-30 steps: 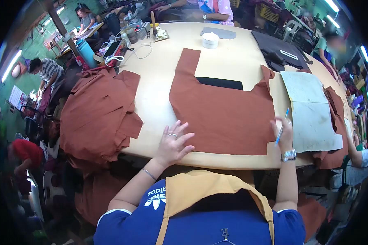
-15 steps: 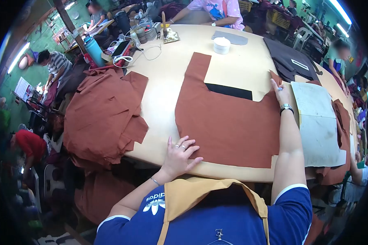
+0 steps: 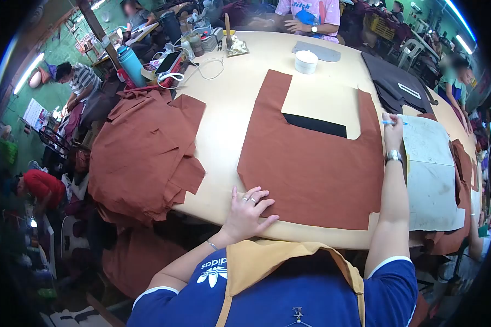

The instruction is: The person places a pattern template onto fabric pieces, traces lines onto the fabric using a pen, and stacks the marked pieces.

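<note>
A rust-brown fabric piece (image 3: 311,177) lies flat on the table, with two strap-like arms at its far side and a wide cut-out between them. My left hand (image 3: 251,211) rests with spread fingers on its near left corner. Just right of the fabric, my right hand (image 3: 393,133) is closed around a blue pen (image 3: 388,122). That hand is beside the left edge of a pale grey pattern sheet (image 3: 431,163); whether it touches the sheet I cannot tell. A black piece (image 3: 317,126) shows within the cut-out.
A heap of brown fabric (image 3: 142,152) covers the table's left side. Dark folded cloth (image 3: 395,79) lies at the back right. A white round container (image 3: 306,62), a brush (image 3: 228,32), a blue bottle (image 3: 130,65) and a phone (image 3: 168,62) are farther back. Several people sit around.
My right hand has let go of the fabric's right strap and moved right, toward the grey sheet. The strap now lies straight. My left hand stays on the near corner.
</note>
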{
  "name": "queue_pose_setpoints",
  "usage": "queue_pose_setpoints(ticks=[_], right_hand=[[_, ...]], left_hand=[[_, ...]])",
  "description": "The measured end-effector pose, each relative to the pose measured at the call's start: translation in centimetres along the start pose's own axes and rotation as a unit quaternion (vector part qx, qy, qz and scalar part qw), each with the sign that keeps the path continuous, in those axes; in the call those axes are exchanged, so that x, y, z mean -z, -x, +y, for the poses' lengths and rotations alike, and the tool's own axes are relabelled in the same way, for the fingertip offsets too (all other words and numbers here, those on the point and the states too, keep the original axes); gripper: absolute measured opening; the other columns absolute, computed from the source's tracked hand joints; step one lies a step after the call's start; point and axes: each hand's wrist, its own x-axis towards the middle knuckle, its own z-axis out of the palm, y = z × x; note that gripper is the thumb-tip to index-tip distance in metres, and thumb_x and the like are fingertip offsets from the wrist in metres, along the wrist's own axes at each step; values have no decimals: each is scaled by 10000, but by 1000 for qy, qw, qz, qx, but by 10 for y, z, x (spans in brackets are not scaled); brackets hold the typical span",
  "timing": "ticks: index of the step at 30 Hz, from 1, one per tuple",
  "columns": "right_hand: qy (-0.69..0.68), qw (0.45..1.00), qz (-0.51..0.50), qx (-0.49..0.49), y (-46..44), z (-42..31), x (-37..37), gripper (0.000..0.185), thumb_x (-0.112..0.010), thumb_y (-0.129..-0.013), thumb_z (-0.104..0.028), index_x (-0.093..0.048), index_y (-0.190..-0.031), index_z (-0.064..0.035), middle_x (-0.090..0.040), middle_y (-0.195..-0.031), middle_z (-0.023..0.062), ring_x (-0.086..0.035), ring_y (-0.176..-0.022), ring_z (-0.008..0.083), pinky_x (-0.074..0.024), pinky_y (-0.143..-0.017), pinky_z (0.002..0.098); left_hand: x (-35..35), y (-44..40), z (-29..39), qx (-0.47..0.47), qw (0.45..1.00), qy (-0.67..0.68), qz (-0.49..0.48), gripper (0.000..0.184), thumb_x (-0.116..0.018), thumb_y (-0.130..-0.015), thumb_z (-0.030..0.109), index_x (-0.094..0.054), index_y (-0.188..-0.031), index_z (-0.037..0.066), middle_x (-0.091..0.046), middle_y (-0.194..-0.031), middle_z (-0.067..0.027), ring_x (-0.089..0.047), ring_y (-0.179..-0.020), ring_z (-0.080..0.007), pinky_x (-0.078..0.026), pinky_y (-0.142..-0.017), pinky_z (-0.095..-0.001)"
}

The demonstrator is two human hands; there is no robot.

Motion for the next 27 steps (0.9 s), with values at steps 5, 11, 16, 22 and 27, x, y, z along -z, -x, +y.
queue_pose_setpoints(ticks=[5,11,16,22,27], right_hand=[[206,974,65,70,81,-8,96,450,-683,-860,-382,-583,-1135,-40,-637,-1103,140,-582,-1041,298,-441,-896,381],[426,867,256,47,168,43,216,549,-708,-837,-364,-524,-1250,-51,-576,-1243,170,-532,-1135,361,-406,-952,450],[348,843,409,-40,186,74,239,695,-746,-816,-337,-423,-1333,-2,-552,-1259,193,-555,-1111,352,-440,-918,462],[-104,841,504,-168,178,57,237,711,-747,-817,-302,-415,-1317,80,-564,-1248,172,-613,-1024,272,-537,-844,397],[-291,877,342,-170,141,32,242,514,-685,-865,-170,-482,-1301,11,-570,-1245,140,-598,-1070,263,-527,-878,407]], left_hand=[[-1,1,-3,-8,1000,-1,2,390,-694,-796,447,-651,-1037,143,-554,-1196,-44,-494,-1216,-258,-249,-991,-702],[0,1,-4,-13,1000,8,-5,404,-679,-812,441,-638,-1067,131,-532,-1232,-66,-466,-1244,-265,-236,-1002,-702],[3,3,-4,-15,1000,18,-14,402,-667,-830,426,-628,-1090,122,-525,-1254,-85,-451,-1260,-281,-254,-1022,-669],[5,7,-4,-5,999,37,5,333,-673,-835,392,-654,-1031,123,-568,-1201,-80,-480,-1237,-274,-307,-1033,-589],[17,6,-9,-13,998,50,29,228,-701,-805,327,-677,-897,119,-639,-1005,-45,-603,-1008,-250,-451,-872,-445]])
